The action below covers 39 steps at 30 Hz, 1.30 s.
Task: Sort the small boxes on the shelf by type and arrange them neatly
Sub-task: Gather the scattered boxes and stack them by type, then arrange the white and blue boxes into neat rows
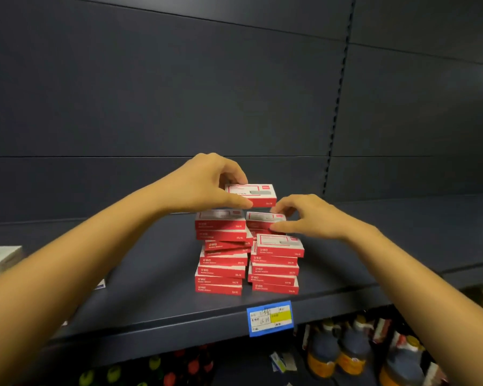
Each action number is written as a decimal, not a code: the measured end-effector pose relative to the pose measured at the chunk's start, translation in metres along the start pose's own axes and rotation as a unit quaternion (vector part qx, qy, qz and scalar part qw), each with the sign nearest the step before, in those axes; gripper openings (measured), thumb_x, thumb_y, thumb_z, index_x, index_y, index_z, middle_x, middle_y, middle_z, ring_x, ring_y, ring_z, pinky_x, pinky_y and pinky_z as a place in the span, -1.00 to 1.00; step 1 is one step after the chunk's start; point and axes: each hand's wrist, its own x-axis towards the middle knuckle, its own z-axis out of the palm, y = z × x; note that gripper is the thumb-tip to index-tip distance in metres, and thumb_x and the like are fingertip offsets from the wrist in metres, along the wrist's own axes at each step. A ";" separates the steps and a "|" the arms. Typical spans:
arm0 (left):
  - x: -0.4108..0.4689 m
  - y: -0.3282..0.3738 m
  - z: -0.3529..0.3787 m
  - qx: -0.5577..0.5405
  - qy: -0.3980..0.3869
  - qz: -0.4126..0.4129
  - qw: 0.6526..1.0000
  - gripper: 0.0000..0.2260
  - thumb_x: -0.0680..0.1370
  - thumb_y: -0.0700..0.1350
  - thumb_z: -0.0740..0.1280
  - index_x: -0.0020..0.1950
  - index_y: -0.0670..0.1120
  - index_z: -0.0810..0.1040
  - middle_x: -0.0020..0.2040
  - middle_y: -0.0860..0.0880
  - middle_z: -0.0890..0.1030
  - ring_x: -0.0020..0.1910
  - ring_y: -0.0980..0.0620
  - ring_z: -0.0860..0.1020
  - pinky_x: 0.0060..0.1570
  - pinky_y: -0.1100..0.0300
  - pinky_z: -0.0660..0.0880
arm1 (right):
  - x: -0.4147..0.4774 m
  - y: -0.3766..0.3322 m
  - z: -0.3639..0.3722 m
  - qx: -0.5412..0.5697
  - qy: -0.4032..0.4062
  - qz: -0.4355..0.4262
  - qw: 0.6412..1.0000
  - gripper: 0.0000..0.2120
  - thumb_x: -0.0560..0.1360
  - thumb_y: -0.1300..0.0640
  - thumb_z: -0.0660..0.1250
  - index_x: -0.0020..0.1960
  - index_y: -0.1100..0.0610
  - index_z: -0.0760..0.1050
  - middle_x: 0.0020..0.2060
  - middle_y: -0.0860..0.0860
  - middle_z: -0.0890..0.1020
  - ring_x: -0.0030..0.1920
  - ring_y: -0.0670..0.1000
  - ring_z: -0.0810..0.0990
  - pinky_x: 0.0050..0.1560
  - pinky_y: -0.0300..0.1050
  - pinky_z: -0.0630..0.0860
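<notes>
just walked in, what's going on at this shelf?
A person is stacking small red-and-white boxes on a dark shelf. The left hand holds a lifted box in the air just above the piles. The right hand pinches the top box of the right stack. The left stack stands beside it; both are somewhat uneven. A blue price tag sits on the shelf edge, white boxes lie far left, and bottles stand below.

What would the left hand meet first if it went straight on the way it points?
Probably only the back panel, though depth is unclear. The left hand holds a red box above the stacks and points forward-right; nothing else shows there.
</notes>
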 end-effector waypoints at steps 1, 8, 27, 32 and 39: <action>0.002 0.004 0.004 0.005 -0.003 -0.002 1.000 -0.69 0.38 0.08 0.42 0.05 0.00 0.55 -0.04 0.10 0.63 -0.11 0.10 0.62 -0.15 0.32 0.56 | 0.000 0.005 -0.001 0.020 0.001 -0.008 1.000 -0.63 0.44 -0.11 0.35 0.18 0.02 0.47 0.14 -0.05 0.56 0.11 -0.07 0.54 0.17 -0.01 0.51; 0.020 0.027 0.037 0.084 -0.042 0.003 0.996 -0.69 0.39 0.09 0.42 0.06 -0.03 0.59 -0.03 0.08 0.64 -0.06 0.12 0.57 -0.04 0.23 0.46 | -0.011 0.043 -0.023 0.088 0.074 -0.045 0.992 -0.67 0.47 -0.03 0.34 0.20 0.01 0.48 0.17 -0.08 0.52 0.15 -0.10 0.50 0.15 -0.22 0.39; 0.021 0.020 0.043 0.226 0.033 -0.013 0.974 -0.71 0.46 0.21 0.26 0.01 0.07 0.59 -0.07 0.14 0.52 -0.03 0.14 0.39 0.04 0.13 0.14 | -0.005 0.021 -0.032 0.093 0.101 -0.142 0.980 -0.72 0.49 0.01 0.31 0.19 -0.01 0.50 0.15 -0.13 0.54 0.12 -0.13 0.50 0.15 -0.18 0.44; -0.020 -0.006 -0.008 0.198 0.112 -0.088 0.970 -0.74 0.49 0.11 0.27 0.00 -0.02 0.62 -0.03 0.06 0.61 -0.05 0.07 0.54 0.04 0.13 0.40 | 0.001 -0.021 -0.037 0.079 0.102 -0.198 0.972 -0.74 0.48 0.00 0.31 0.16 -0.05 0.50 0.11 -0.15 0.57 0.09 -0.16 0.52 0.08 -0.31 0.41; -0.099 -0.058 -0.071 0.189 0.129 -0.179 0.957 -0.72 0.50 0.06 0.29 0.06 -0.08 0.62 0.01 -0.04 0.64 -0.05 0.02 0.57 -0.12 0.25 0.39 | 0.008 -0.103 -0.027 0.062 0.097 -0.262 0.958 -0.64 0.39 -0.16 0.19 0.14 -0.13 0.50 0.08 -0.25 0.55 0.08 -0.22 0.50 -0.02 -0.33 0.38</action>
